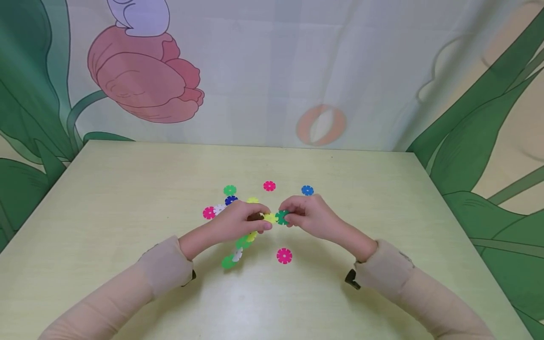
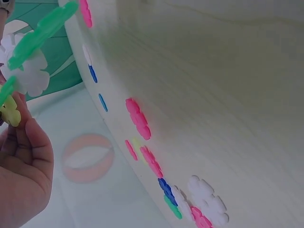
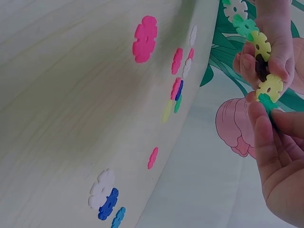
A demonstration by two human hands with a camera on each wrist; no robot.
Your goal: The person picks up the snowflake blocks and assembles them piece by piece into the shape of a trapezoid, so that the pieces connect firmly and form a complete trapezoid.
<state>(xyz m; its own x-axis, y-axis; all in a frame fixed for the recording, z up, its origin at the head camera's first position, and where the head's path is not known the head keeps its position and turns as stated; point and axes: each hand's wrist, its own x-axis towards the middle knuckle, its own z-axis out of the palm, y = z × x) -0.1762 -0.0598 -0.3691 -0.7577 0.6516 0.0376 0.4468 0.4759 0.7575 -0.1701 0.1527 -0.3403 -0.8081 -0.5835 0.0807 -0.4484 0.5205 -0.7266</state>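
Note:
Above the table, my left hand (image 1: 238, 219) grips a chain of slotted plastic snowflake discs. A black disc (image 3: 261, 68) lies between its thumb and fingers. Yellow (image 3: 262, 44), green (image 3: 245, 27) and white discs (image 3: 235, 10) trail from there, hanging below this hand in the head view. On the other side of the black one, a yellow disc (image 1: 270, 217) sticks out toward my right hand (image 1: 314, 219). The right thumb and fingers pinch a dark green disc (image 1: 282, 217), its edge meeting the yellow disc's edge. The fingers partly cover it.
Loose snowflake discs lie on the table (image 1: 127, 189). A pink disc (image 1: 284, 256) is nearest, another pink disc (image 1: 269, 186) and a blue disc (image 1: 307, 190) are farther back. Left of the hands are green (image 1: 230, 190), dark blue (image 1: 231, 200) and pink discs (image 1: 209, 213). A printed curtain (image 1: 255, 71) hangs behind.

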